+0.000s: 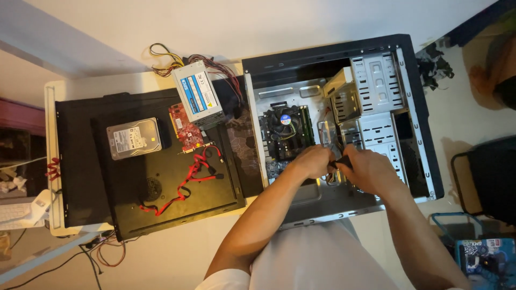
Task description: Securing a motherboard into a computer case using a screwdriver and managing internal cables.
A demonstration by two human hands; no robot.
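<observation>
Head view: left hand [314, 161] and right hand [368, 169], grips clenched on black cable [342, 160] inside open computer case [419, 107]

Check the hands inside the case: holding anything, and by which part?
Both hands, left hand and right hand, meet on a small dark connector or cable end inside the open computer case. Fingers hide the exact grip point.

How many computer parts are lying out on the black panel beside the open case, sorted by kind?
Power supply: 1
Hard drive: 1
Red circuit card: 1
Red cables: cannot tell the exact count, they are tangled; counted as 1 bunch
Total: 4
Both the left hand and the right hand are inside the case, not on these parts.
</observation>
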